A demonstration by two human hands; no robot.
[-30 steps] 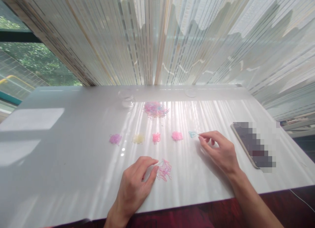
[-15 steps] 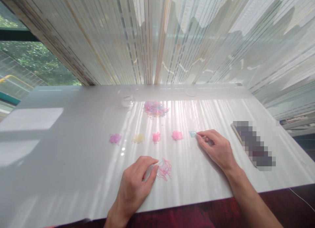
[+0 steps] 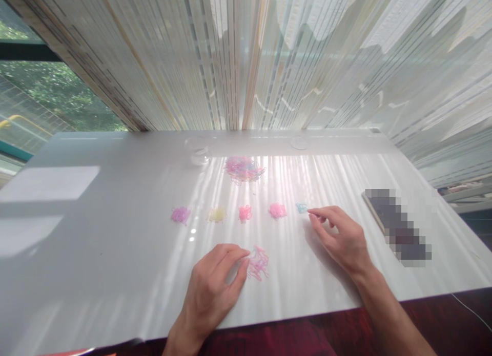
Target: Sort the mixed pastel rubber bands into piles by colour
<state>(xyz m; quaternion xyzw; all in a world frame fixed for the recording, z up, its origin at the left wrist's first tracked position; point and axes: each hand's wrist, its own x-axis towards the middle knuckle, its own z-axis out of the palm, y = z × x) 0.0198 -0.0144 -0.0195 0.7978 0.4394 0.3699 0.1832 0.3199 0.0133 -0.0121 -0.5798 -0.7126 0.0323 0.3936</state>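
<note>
My left hand (image 3: 219, 281) rests on the white table with its thumb and forefinger a little apart, at the left edge of a loose pile of pink and purple bands (image 3: 258, 264). My right hand (image 3: 338, 235) is just right of a small blue pile (image 3: 301, 207), thumb and forefinger slightly parted, with nothing visible between them. In a row to the left lie a pink pile (image 3: 277, 210), a red-pink pile (image 3: 245, 213), a yellow pile (image 3: 217, 214) and a purple pile (image 3: 180, 214).
A larger mixed pile (image 3: 244, 169) lies farther back. Behind it are a clear round container (image 3: 200, 155) at left and a clear disc (image 3: 299, 143) at right. A blurred-out phone-like object (image 3: 397, 225) lies at the right. Striped curtains hang along the table's back edge.
My right hand has shifted slightly right and lifted off the blue pile, its thumb and forefinger parting. My left hand has barely moved.
</note>
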